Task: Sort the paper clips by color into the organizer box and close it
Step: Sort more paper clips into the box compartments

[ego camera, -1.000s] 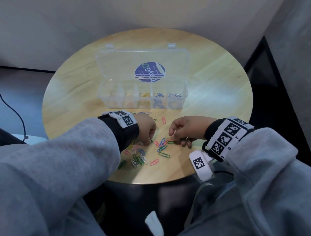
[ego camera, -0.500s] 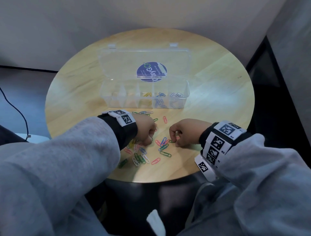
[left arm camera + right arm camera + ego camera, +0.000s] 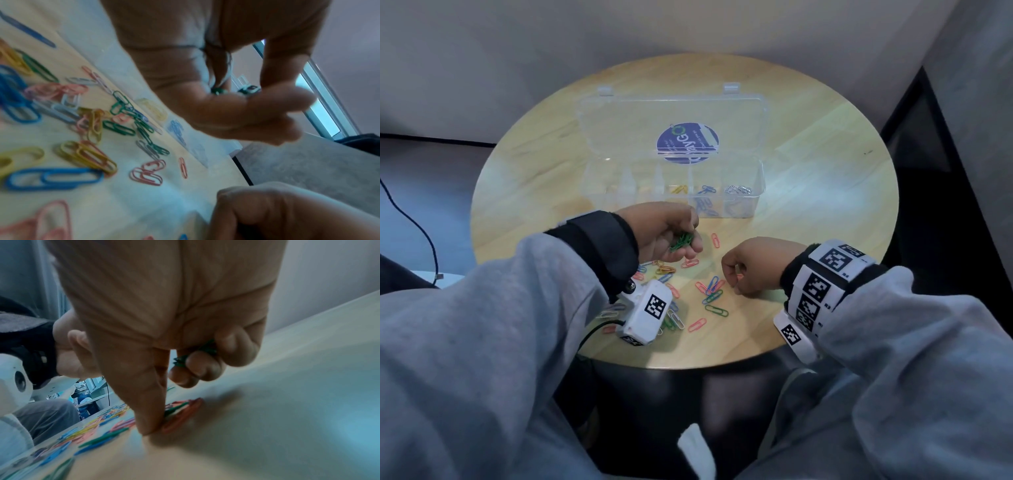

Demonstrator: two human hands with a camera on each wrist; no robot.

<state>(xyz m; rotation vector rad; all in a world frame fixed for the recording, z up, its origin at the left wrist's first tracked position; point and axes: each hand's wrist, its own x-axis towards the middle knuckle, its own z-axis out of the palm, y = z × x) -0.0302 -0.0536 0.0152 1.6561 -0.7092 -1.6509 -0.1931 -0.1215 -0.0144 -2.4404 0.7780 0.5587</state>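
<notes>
Green plastic paper clips (image 3: 680, 241) now lie cupped in our lifted left hand (image 3: 666, 233), ready for the clear organizer box (image 3: 674, 202), while our right hand (image 3: 751, 265) pinches more from the table.

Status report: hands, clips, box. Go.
Left hand holds green clips. Right hand curled round green clips, fingertip on table pile. Organizer box open; loose clips unsorted.

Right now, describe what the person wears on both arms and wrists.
Both arms wear grey sweatshirt sleeves over black cuffs. The left wrist carries a white camera box with a square black-and-white marker and a black cable. The right wrist band shows several such markers.
</notes>
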